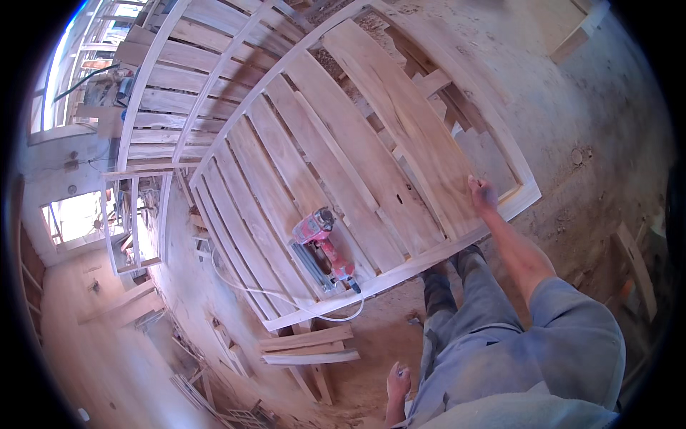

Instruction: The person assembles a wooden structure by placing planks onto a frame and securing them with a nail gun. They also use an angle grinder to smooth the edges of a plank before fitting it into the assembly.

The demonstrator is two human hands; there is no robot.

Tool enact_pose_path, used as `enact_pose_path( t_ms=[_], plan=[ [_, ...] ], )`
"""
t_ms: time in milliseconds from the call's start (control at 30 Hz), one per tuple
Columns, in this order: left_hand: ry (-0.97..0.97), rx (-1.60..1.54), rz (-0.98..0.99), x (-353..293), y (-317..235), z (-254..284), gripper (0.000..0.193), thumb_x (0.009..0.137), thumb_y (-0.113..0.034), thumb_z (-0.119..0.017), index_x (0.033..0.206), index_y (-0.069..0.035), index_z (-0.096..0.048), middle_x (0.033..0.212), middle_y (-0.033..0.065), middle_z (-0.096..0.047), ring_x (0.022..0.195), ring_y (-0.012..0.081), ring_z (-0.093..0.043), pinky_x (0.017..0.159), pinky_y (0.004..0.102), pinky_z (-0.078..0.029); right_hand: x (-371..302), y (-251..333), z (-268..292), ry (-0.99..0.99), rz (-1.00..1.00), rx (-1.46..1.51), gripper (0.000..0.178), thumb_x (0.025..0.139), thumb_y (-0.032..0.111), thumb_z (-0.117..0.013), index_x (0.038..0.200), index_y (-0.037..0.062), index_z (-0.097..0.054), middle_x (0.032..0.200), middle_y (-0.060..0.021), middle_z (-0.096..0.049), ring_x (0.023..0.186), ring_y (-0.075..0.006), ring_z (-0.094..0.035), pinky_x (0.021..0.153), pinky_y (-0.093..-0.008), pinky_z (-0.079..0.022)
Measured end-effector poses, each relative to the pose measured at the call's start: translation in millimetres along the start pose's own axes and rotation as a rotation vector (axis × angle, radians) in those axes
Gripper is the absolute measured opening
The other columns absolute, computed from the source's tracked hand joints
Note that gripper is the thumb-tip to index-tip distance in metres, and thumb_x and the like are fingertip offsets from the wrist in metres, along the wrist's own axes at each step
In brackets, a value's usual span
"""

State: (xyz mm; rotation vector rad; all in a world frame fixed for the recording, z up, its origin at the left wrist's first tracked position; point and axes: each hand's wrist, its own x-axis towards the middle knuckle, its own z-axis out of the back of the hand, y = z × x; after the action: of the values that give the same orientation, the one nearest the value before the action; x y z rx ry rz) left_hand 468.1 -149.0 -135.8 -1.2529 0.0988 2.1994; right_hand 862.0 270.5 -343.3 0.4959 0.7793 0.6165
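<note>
Slatting a wooden frame (527,194), centre of picture. Most slats laid side by side, uneven gaps between; an opening remains at upper right, inside the outer edge. Step in hand, as judged: placing the broad slat (418,125), which runs from top centre to the lower rail, right of centre.

Right hand (484,195): at that slat's right edge, near its lower end; fingers curled, but cannot tell whether they pinch the wood or only rest against it. Left hand (399,381): bottom centre, away from the frame, loosely curled; cannot tell if anything is inside.

Next move would call for squaring the slat, steadying it against the rail, and bringing over the nailer (314,229), which lies on slats at centre.

Materials: slats flat, pale to pinkish brown, grain streaked, one with a dark knot slot. Frame paler, smooth; its bow may be lens effect. Nailer red, scuffed, with ribbed grey magazine; hose (339,318) white, slim, looping. Offcuts (311,343) narrow, lower centre.
</note>
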Motion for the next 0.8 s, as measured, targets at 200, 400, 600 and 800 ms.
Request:
enact_pose_path(
  t_ms=[200, 400, 600, 800],
  plan=[
    [-0.028, 0.036, -0.094, 4, -36, 6, 0.054, 0.092, -0.032, -0.061, 0.133, 0.003, -0.056, 0.114, 0.0206, -0.07, 0.11, 0.0341, -0.067, 0.093, 0.0397, -0.052, 11, -15, -1, -0.03, 0.029, 0.015, 0.051, 0.091, 0.049, -0.056, 0.078, 0.0017, -0.069, 0.074, -0.0206, -0.066, 0.074, -0.0347, -0.066, 0.068, -0.0449, -0.047],
    [0.009, -0.091, -0.103, 13, -50, 4, 0.055, 0.092, -0.033, -0.062, 0.134, 0.003, -0.055, 0.115, 0.0203, -0.07, 0.109, 0.0312, -0.068, 0.093, 0.0381, -0.052, 8, 7, 2, -0.003, 0.021, -0.054, 0.053, 0.092, 0.052, -0.054, 0.081, 0.0028, -0.069, 0.079, -0.0205, -0.067, 0.079, -0.0365, -0.067, 0.072, -0.046, -0.048],
    [-0.016, 0.016, -0.065, 7, -69, 11, 0.055, 0.092, -0.033, -0.062, 0.135, 0.001, -0.056, 0.114, 0.0201, -0.07, 0.107, 0.0302, -0.069, 0.092, 0.0378, -0.052, 19, -7, -8, -0.034, 0.058, -0.127, 0.054, 0.092, 0.056, -0.053, 0.087, 0.0041, -0.07, 0.088, -0.0211, -0.069, 0.088, -0.0392, -0.067, 0.078, -0.0472, -0.05],
    [0.029, -0.024, -0.034, 11, -57, 7, 0.055, 0.091, -0.032, -0.062, 0.134, 0.002, -0.056, 0.114, 0.021, -0.07, 0.107, 0.0313, -0.069, 0.092, 0.0383, -0.052, 20, -16, -10, -0.016, 0.054, -0.141, 0.054, 0.093, 0.055, -0.053, 0.089, 0.0048, -0.071, 0.091, -0.022, -0.069, 0.09, -0.0407, -0.067, 0.08, -0.0485, -0.049]
  ],
)
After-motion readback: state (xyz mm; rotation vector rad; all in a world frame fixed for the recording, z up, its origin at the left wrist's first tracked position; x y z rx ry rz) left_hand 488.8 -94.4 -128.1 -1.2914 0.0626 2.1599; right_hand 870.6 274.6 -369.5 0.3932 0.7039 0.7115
